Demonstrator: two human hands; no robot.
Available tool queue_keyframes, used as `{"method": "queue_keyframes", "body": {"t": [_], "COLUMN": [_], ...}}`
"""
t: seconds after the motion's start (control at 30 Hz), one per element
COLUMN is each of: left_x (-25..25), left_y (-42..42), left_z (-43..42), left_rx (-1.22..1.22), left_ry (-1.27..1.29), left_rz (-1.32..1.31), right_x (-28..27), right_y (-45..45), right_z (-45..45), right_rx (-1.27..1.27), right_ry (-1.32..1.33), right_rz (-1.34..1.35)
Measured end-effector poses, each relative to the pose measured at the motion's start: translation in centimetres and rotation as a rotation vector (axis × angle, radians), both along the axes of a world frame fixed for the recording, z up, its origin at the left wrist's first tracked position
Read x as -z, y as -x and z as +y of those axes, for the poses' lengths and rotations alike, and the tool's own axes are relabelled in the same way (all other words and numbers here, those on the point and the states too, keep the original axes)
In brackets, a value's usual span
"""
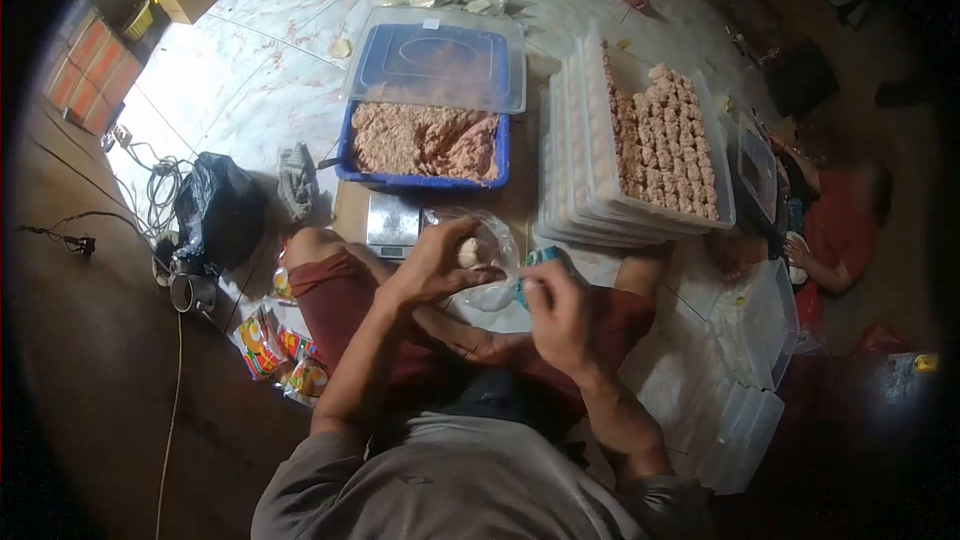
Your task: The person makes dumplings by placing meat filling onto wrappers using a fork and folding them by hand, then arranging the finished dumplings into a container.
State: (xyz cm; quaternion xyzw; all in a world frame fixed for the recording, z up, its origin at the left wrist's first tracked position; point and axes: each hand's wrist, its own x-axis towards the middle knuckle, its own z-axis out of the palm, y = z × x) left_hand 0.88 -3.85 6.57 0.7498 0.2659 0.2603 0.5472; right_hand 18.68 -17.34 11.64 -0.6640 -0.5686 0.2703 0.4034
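Note:
My left hand (440, 262) curls its fingers around a small pale lump (470, 253), possibly a dumpling. Below it and to the right spreads a clear plastic bag (497, 290) with whitish contents. My right hand (560, 315) is closed and somewhat blurred, beside a teal packet (545, 264); whatever its fingers pinch is hidden. Ahead lies a blue tub (420, 182) of minced pinkish filling (420, 140), its clear lid (435, 52) over the far half. A small scale (393, 223) sits left of my left hand.
Stacked clear trays (575, 180) at right hold rows of meat dumplings (668, 145). A black plastic bag (218, 205), a metal mug (193, 292) and colourful packets (262, 343) lie at left. Clear containers (765, 325) stand near another person in a red shirt (845, 225).

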Motion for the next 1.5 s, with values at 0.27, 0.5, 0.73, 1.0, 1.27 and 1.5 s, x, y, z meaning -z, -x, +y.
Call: {"method": "queue_keyframes", "body": {"t": [0.27,0.5,0.73,1.0,1.27,1.5], "left_x": [4.5,6.0,7.5,6.7,4.6,5.5], "left_y": [2.2,3.3,4.2,2.2,1.0,0.3], "left_z": [0.4,0.4,0.8,1.1,-0.3,0.2], "left_rx": [-0.100,-0.227,-0.161,-0.223,-0.334,-0.388], "left_ry": [0.084,0.215,0.549,0.313,0.071,-0.095], "left_rz": [0.127,0.180,-0.261,-0.167,-0.262,-0.081], "right_x": [0.7,6.3,4.2,-0.2,-2.0,-1.2], "right_y": [-2.6,-3.6,-2.7,0.4,0.6,1.2], "right_z": [9.6,17.1,15.6,9.0,6.3,5.0], "right_rx": [-0.060,-0.179,-0.152,-0.296,-0.300,-0.228], "right_ry": [-0.106,-0.177,-0.091,0.051,0.035,0.020], "right_rz": [-0.510,-1.202,-0.734,-0.314,-0.413,-0.316]}}
